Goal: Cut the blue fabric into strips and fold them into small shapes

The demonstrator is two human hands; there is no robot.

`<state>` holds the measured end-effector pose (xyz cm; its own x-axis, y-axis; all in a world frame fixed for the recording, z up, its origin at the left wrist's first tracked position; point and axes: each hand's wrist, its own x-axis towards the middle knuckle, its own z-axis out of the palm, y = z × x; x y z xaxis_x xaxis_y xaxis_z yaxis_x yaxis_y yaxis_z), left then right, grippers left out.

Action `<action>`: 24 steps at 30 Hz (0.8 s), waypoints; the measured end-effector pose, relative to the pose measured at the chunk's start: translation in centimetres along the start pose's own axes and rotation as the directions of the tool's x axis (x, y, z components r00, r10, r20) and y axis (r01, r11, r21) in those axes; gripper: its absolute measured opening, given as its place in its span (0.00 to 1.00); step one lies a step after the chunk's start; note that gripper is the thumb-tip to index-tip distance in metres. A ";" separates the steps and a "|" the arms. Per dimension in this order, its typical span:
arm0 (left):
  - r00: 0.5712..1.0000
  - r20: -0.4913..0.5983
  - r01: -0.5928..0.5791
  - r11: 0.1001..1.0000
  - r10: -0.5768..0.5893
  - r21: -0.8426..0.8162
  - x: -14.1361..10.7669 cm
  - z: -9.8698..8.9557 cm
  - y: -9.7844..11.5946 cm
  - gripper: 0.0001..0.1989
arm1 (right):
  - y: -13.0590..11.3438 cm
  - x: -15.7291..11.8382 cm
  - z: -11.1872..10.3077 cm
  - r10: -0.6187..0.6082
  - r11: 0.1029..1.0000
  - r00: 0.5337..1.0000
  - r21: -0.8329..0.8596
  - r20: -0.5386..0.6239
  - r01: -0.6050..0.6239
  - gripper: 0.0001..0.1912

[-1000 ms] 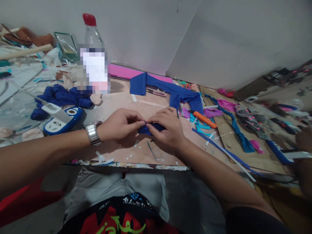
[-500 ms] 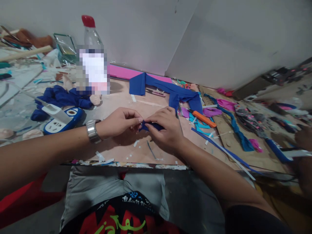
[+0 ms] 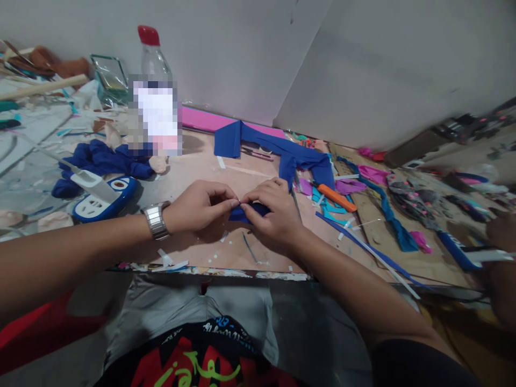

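Observation:
A small piece of dark blue fabric (image 3: 238, 215) is pinched between my two hands, just above the board. My left hand (image 3: 203, 205), below a metal watch (image 3: 155, 220), presses thumb and forefinger together at the fabric's upper edge. Over the fabric's right part curls my right hand (image 3: 274, 212), its thumb and fingertips meeting the left fingertips; its palm hides much of the cloth. Beyond the hands lies a long blue fabric strip (image 3: 278, 144), folded at its left end. Thin scissors-like handles (image 3: 258, 154) show beneath it.
An orange cutter (image 3: 336, 197) lies among turquoise and purple scraps at right. A blue-and-white power strip (image 3: 107, 199) and bunched blue cloth (image 3: 97, 158) are at left, near a red-capped bottle (image 3: 155, 62). At the far right is another person's hand (image 3: 502, 231).
My left fingers have shifted slightly right and now meet the right fingertips. The fabric's lower edge hangs flatter and shows more below them.

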<state>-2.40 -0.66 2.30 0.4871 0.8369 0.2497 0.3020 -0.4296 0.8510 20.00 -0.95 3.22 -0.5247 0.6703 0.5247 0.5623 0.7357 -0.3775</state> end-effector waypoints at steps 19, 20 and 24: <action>0.999 -0.008 -0.036 0.998 0.036 0.056 -0.3 -0.1 0.1 0.14 | 0.1 0.0 0.3 0.056 0.994 0.998 0.092 0.032 -0.059 0.03; 1.000 0.015 -0.011 1.000 0.011 0.008 -0.2 0.0 0.1 0.15 | 0.2 -0.1 0.4 0.051 0.994 0.999 0.096 0.018 -0.053 0.04; 0.997 0.071 0.030 0.998 -0.027 -0.048 -0.2 0.3 0.2 0.14 | 0.2 -0.1 0.4 0.045 0.994 0.999 0.104 0.004 -0.045 0.04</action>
<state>-2.14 -1.04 2.31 0.5360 0.8219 0.1930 0.2766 -0.3870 0.8796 19.92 -0.86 2.76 -0.5016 0.7031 0.5040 0.5162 0.7107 -0.4778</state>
